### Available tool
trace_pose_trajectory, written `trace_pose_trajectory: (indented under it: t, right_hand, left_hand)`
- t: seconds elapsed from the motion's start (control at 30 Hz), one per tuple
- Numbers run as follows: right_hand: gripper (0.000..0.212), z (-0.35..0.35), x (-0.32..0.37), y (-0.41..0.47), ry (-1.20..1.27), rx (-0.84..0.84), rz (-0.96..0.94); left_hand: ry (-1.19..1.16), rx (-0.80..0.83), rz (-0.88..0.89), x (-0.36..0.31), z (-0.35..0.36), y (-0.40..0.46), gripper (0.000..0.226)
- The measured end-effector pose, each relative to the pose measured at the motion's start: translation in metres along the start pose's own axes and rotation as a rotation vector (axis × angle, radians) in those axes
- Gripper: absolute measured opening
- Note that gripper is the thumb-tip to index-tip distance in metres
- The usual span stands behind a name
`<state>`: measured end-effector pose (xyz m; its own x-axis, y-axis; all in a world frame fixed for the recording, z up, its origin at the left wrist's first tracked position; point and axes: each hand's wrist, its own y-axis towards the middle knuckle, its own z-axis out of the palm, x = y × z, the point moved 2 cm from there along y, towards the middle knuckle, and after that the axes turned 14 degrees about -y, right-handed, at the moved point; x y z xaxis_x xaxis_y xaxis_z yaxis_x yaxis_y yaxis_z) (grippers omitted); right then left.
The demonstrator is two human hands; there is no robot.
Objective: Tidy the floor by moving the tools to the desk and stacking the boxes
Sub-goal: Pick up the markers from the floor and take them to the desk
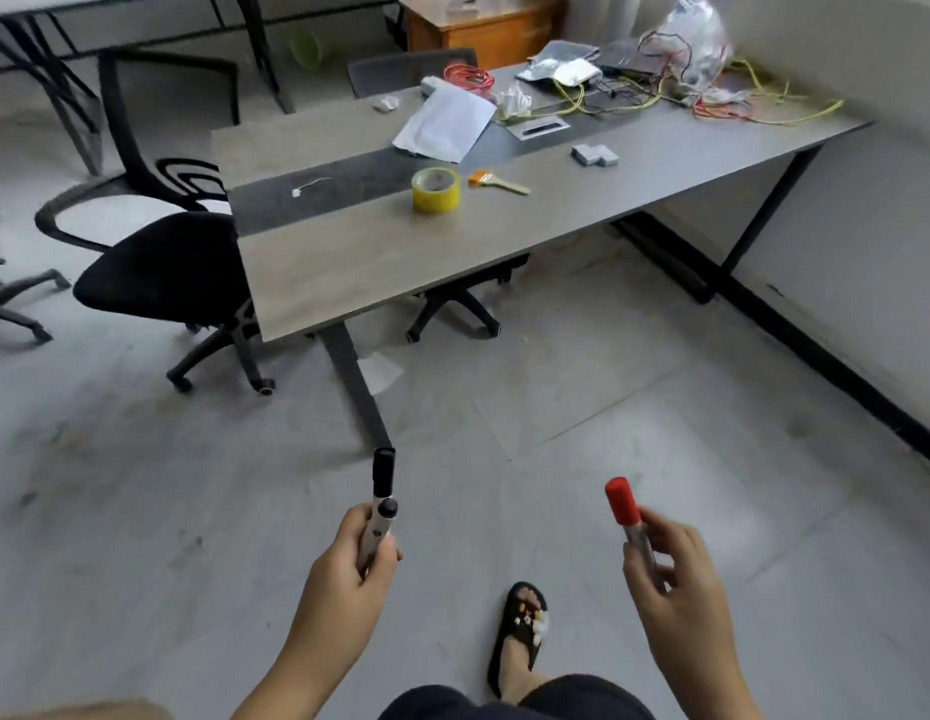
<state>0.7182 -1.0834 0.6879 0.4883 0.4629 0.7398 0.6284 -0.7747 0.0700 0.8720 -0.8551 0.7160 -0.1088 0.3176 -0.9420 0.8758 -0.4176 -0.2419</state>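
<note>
Head view shows the left hand (351, 558) curled round the lower barrel of a black-capped marker (381, 504), whose cap sticks up clear above the grip, while the right hand (670, 579) pinches a red-capped marker (628, 517) by its pale barrel, the cap rising past the fingertips. Both markers are held over the floor (141, 485), well short of the grey surface (348, 252), where a yellow tape roll (436, 190) and an orange-handled brush (496, 182) lie near each other.

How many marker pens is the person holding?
2: a black-capped white marker pen gripped in the left hand, and a red-capped marker pen in the right hand. Others may lie out of view.
</note>
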Motion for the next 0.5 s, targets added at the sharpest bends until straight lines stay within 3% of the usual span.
trace_pose_trajectory:
  t: [0.17, 0.5]
  right_hand:
    - [0.032, -0.005, 0.012, 0.141, -0.046, 0.024, -0.046]
    - [0.027, 0.072, 0.036, 0.370, -0.073, 0.029, -0.046]
  left_hand:
    - [-0.036, -0.027, 0.002, -0.052, 0.043, 0.113, 0.012]
    - [-0.042, -0.047, -0.043, -0.084, 0.067, 0.346, 0.020]
